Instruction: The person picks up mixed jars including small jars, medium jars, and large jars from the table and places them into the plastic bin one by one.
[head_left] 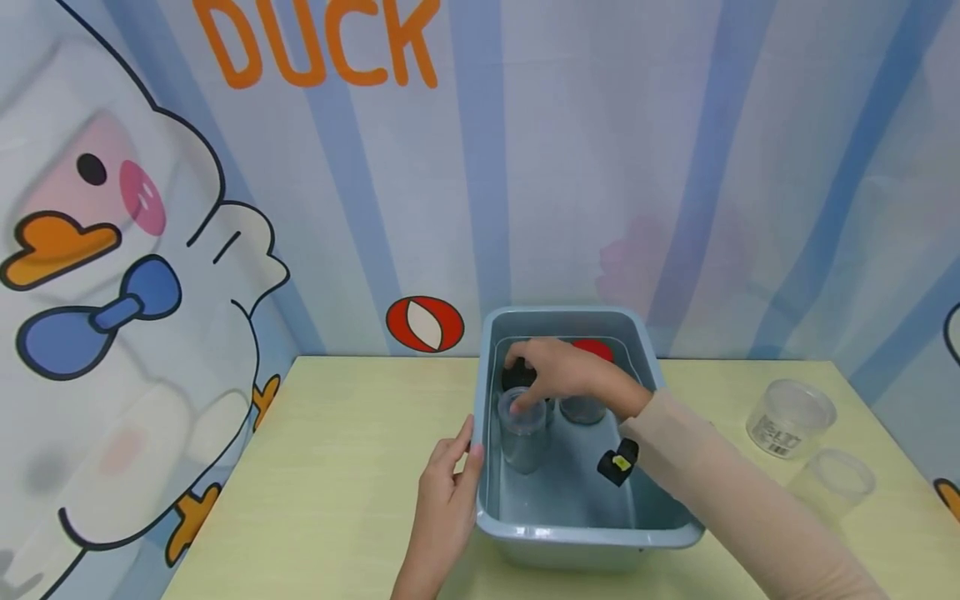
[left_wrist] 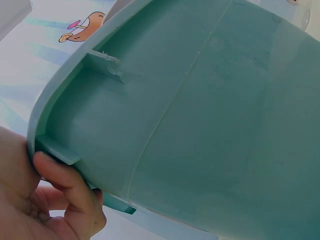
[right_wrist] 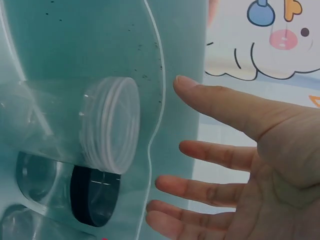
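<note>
A blue-grey plastic basin [head_left: 562, 504] stands on the table with several containers in it. My left hand [head_left: 447, 496] holds its left rim; in the left wrist view, bent fingers [left_wrist: 75, 190] lie under the rim against the outer wall. Over the basin's far left part reaches my right hand [head_left: 558, 367]. Just below it stands a tall clear plastic jar [head_left: 522, 446]. The right wrist view shows this hand's fingers [right_wrist: 215, 102] spread and apart from the clear jar [right_wrist: 110, 125]. A black-lidded jar [right_wrist: 87, 195] stands beside it.
Another clear container [head_left: 582, 410] and a red round thing [head_left: 594, 347] are partly hidden behind my right arm. Right of the basin, a labelled clear tub [head_left: 791, 417] and a clear cup-like container [head_left: 836, 479] stand on the table. A printed curtain [head_left: 570, 167] hangs behind.
</note>
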